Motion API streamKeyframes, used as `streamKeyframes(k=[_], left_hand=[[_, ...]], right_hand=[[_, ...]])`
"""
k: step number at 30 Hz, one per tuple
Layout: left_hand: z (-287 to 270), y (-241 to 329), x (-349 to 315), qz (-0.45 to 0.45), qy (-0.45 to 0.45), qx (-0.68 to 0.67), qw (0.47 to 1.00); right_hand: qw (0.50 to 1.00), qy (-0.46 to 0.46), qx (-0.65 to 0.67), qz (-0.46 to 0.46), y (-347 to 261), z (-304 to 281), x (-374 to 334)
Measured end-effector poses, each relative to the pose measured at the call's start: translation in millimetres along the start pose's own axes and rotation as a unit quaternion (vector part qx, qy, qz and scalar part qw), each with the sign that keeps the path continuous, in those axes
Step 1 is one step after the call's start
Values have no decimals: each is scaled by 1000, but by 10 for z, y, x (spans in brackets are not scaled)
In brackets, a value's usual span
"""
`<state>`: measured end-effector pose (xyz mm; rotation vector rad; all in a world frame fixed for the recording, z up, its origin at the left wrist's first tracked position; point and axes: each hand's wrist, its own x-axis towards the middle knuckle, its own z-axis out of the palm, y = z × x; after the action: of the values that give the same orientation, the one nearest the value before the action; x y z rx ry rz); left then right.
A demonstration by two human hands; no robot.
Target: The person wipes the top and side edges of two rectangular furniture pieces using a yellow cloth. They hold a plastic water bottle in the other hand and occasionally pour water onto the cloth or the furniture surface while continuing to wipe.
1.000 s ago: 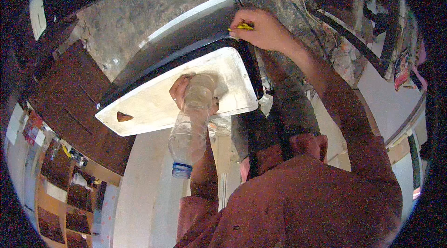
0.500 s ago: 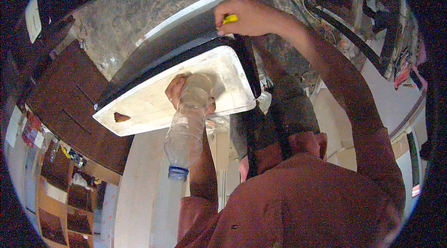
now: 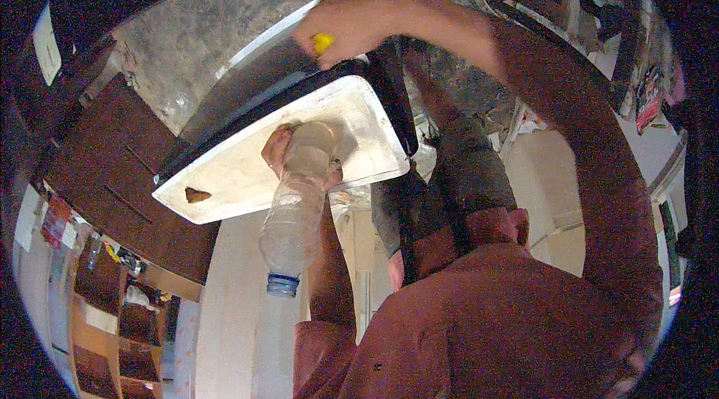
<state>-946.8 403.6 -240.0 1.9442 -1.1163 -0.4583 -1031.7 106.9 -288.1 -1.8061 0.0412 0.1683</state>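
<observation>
My left hand is wrapped around the base end of a clear plastic bottle, whose blue cap points toward me. Behind the bottle lies an off-white board with rounded corners and a brown patch near its left end. Beyond it runs a dark panel with a pale strip along its far edge. Over this panel my right hand is closed on a small yellow object; most of it is hidden in the fingers, so its kind cannot be told.
A brown wooden surface with two dark slots lies to the left. Below it stands an open shelf unit with small items. Rough, stained floor stretches beyond the panel, and clutter lies at the far right.
My right hand has moved left along the dark panel with the yellow object. The bottle's capped end has shifted slightly left and nearer; my left hand still holds it.
</observation>
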Motion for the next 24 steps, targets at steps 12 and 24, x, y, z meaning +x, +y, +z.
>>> streamKeyframes(k=[12, 24], left_hand=[[27, 97, 23, -14, 3, 15, 1000], [18, -12, 3, 0, 12, -21, 1000]], right_hand=[[978, 142, 126, 87, 47, -39, -792], [903, 378, 145, 147, -736, 939, -1115]])
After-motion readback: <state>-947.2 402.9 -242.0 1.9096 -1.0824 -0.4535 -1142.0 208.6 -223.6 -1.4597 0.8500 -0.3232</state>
